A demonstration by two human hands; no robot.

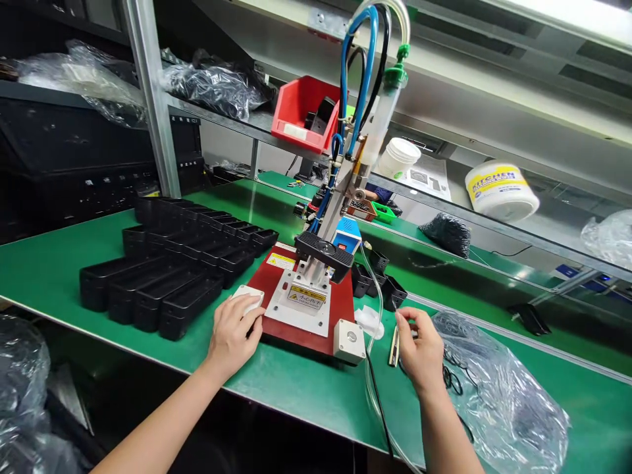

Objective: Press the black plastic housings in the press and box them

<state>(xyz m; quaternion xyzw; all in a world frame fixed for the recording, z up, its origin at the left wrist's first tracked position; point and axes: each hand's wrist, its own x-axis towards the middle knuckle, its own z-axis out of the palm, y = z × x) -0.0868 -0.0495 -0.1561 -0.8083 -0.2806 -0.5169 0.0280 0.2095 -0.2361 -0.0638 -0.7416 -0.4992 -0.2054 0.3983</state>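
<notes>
While left hand (233,334) part-hides white box (250,294), right hand (422,345) pinches (contents unclear).

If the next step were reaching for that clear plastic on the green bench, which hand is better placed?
Probably the right hand: it is right beside the clear plastic. The left hand rests on the white box, across the red base.

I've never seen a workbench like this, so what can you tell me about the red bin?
The red bin is open-topped, apparently plastic, with a pale label on its front. It holds black parts and rests on the shelf. A blue hose crosses before its right side; whether they touch is unclear.
</notes>
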